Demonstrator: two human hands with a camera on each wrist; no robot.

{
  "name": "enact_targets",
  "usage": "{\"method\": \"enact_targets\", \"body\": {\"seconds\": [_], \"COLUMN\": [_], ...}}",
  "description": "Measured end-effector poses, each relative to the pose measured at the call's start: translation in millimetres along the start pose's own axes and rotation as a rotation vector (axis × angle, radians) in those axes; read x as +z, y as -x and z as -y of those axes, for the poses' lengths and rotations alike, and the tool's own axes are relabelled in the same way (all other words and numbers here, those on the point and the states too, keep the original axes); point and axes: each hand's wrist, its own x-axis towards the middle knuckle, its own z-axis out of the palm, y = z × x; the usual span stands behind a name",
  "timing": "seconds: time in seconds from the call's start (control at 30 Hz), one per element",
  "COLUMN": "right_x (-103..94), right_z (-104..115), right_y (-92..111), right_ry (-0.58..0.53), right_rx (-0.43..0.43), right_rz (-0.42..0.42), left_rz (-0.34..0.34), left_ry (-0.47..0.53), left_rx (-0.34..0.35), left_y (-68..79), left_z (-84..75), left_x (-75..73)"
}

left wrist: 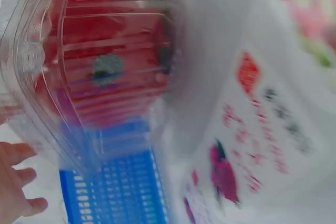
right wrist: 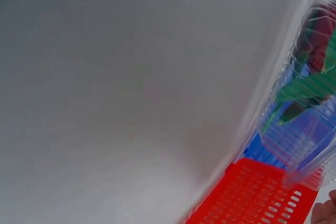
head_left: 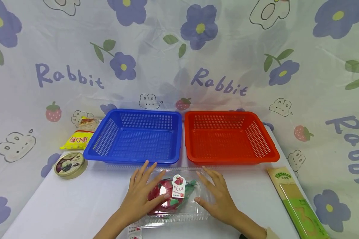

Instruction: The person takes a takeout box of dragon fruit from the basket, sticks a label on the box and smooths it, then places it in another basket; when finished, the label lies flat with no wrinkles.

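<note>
A clear plastic clamshell box (head_left: 194, 212) lies closed on the white table, in front of two baskets. Inside it shows a red dragon fruit (head_left: 155, 192) with green tips, behind the transparent lid. A white label (head_left: 178, 187) with a fruit picture sits on the lid. My left hand (head_left: 140, 196) rests over the box's left side, fingers spread and thumb reaching toward the label. On the other side, my right hand (head_left: 219, 199) has its fingers spread along the lid's right edge. A strip of similar labels (head_left: 134, 229) lies partly under the box's near left corner.
Behind the box stand a blue basket (head_left: 131, 159) and a red basket (head_left: 230, 161), side by side. A round tin (head_left: 70, 165) and a yellow packet (head_left: 77, 140) are at the left. A green and tan package (head_left: 299, 205) lies along the right edge.
</note>
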Motion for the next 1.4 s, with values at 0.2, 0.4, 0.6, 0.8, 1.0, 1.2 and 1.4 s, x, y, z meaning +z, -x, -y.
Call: {"method": "enact_targets", "body": {"seconds": [0.2, 0.4, 0.6, 0.8, 1.0, 1.2, 1.4], "right_x": [-1.5, -0.4, -1.1, -0.9, -2.6, -3.4, -3.2], "right_z": [-3, -3, -4, -6, -6, -7, -8], "right_y": [3, 5, 6, 8, 9, 10, 9], "right_ry": [-0.034, -0.040, -0.030, -0.065, -0.171, -0.237, -0.260], "right_rx": [0.172, 0.249, 0.315, 0.356, 0.471, 0.554, 0.568], "right_rz": [0.059, 0.095, 0.127, 0.162, 0.251, 0.356, 0.399], "left_rz": [-0.043, -0.057, -0.018, -0.009, 0.003, 0.013, 0.003], "left_ry": [-0.018, -0.002, 0.052, 0.099, 0.126, 0.148, 0.168], "left_rx": [-0.024, -0.100, -0.208, -0.264, -0.302, -0.317, -0.314], "left_y": [12.8, 22.6, 30.8, 36.9, 41.8, 45.6, 48.4], "left_z": [6.7, 15.0, 17.9, 18.4, 18.5, 18.5, 18.5], "left_x": [-3.9, -6.3, -10.1, -10.4, -7.8, -5.9, -4.3]}}
